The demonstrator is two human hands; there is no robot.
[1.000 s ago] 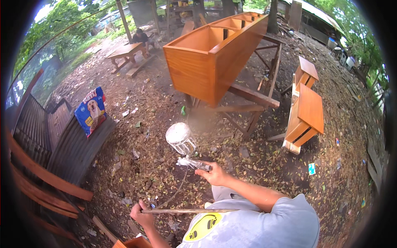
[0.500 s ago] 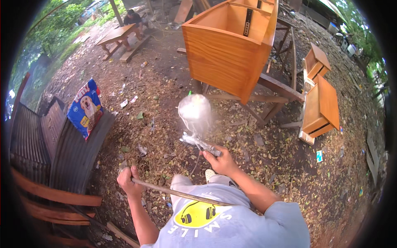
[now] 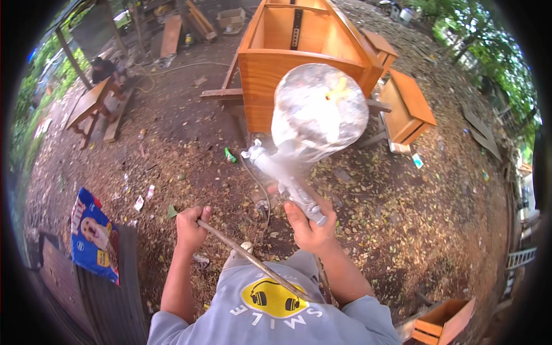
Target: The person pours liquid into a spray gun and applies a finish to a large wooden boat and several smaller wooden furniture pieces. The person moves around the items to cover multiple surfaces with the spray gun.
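Observation:
My right hand [image 3: 313,231] is wrapped around the handle of a silver spray gun [image 3: 287,183], whose nozzle points up and to the left. On the gun sits a large round cup [image 3: 316,118] smeared with white, a yellowish patch on its top. Pale mist blurs the gun's middle. Closed in a fist, my left hand [image 3: 191,230] grips a brown hose [image 3: 253,261] that runs across the front of my grey shirt. Ahead stands an orange-brown wooden cabinet [image 3: 257,92], open at the top; the cup hides part of its near panel.
The cabinet rests on wooden supports [image 3: 223,94]. Varnished drawers [image 3: 407,103] stand to its right, another drawer [image 3: 440,322] at lower right. A blue dog-food bag [image 3: 95,238] lies on corrugated metal [image 3: 123,253] at left. A person [image 3: 104,70] crouches by a small table [image 3: 89,103]. Leaves litter the ground.
My right hand has brought the spray gun up and nearer the camera, its cup now overlapping the cabinet. My left hand still grips the hose, slightly higher. The whole view has shifted.

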